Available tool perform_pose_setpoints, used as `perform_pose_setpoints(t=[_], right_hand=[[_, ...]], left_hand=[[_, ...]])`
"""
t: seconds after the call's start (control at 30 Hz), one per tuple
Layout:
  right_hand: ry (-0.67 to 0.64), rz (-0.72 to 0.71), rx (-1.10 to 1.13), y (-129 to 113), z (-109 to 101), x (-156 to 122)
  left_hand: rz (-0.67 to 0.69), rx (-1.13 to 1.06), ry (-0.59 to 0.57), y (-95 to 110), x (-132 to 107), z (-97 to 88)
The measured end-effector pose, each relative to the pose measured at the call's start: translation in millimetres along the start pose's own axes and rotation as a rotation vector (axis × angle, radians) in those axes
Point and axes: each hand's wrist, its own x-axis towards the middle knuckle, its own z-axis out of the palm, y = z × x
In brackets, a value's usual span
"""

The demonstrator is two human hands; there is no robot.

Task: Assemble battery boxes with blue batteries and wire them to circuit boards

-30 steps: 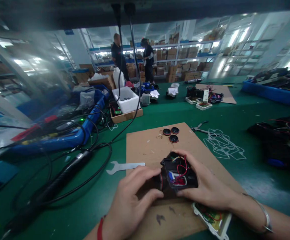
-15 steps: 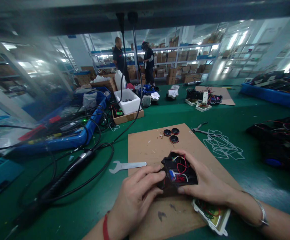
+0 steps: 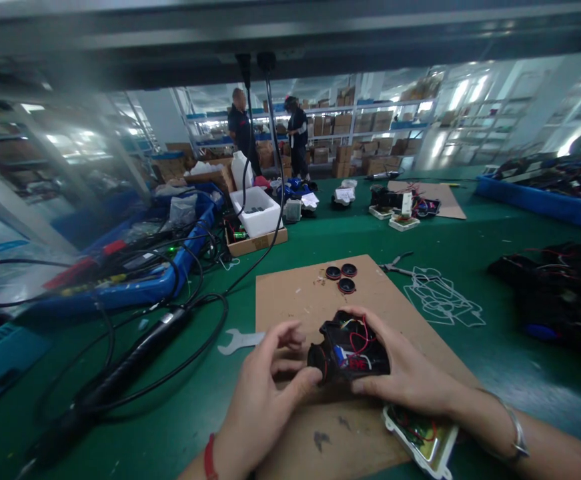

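My right hand grips a black plastic housing by its right end, thumb below and fingers over the far side. Red and white wires and a blue-and-white connector show inside it. A round black part with a reddish rim sits at the housing's left end. Beside it, my left hand has its fingers lifted and apart, the thumb tip touching or very near the round part. Under my right wrist lies a white-rimmed casing with a board and red wires. Three black round parts rest farther back on the cardboard.
Left of the cardboard lie an open-ended wrench and a black cabled tool. Pliers and tangled white wire lie to the right. Blue bins stand at both sides. Two people stand near the shelves.
My left fingers have lifted off the housing's left end and spread, uncovering the round black part. My right hand keeps its hold. The view has tilted slightly upward.
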Motion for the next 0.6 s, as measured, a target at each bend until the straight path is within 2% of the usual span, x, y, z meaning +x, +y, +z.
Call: perform_pose_setpoints(t=[0.1, 0.17, 0.27, 0.4, 0.47, 0.6], right_hand=[[-0.015, -0.008, 0.027, -1.2, -0.2, -0.7], [-0.025, -0.023, 0.034, -1.4, -0.3, -0.5], [-0.016, -0.021, 0.023, -0.6, -0.9, 0.5], [-0.011, -0.015, 0.024, 0.8, -1.1, 1.6], [0.002, -0.024, 0.008, 0.7, -0.5, 1.8], [0.02, -0.023, -0.051, -0.6, 0.7, 1.5]], left_hand=[[0.139, 0.265, -0.062, 2.3, 0.4, -3.0], [0.249, 0.363, -0.042, 3.3, 0.6, -5.2], [0.318, 0.399, -0.034, 2.4, 0.5, -6.9], [0.441, 0.358, -0.122, -0.4, -2.0, -5.9], [0.41, 0.329, -0.115, -0.4, -3.9, -4.3], [0.142, 0.29, -0.031, 2.8, -4.1, -2.2]])
